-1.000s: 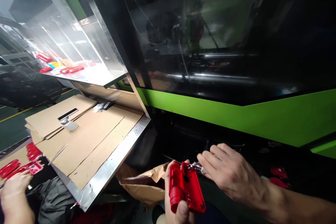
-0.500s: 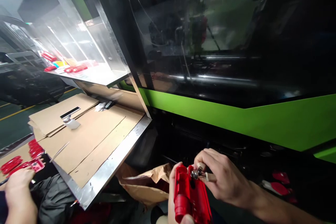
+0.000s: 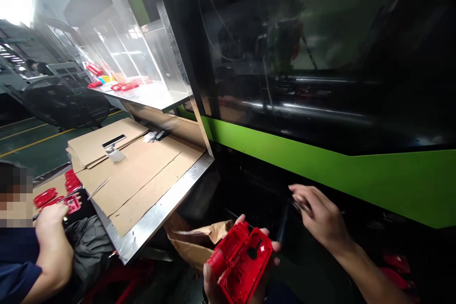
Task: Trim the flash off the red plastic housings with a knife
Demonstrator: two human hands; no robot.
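My left hand (image 3: 211,286) is wrapped round an open red plastic case (image 3: 240,266), low in the middle of the view. The case is tilted, its hollow inside facing up, with a dark round spot and a small pale patch in it. Apart from it, to the right, my right hand (image 3: 324,221) is closed on small pliers (image 3: 303,205). Fingers and shadow hide most of the pliers.
A cardboard-covered bench (image 3: 142,180) with a metal edge stands left of my hands, under a shelf with red parts (image 3: 124,86). A brown paper bag (image 3: 192,244) sits below. At far left, a co-worker's arm (image 3: 53,242) reaches towards red pieces (image 3: 46,196).
My right hand has drawn the pliers away from the red case, up and to the right. My left hand has turned the case so its inside faces me. The view has swung left.
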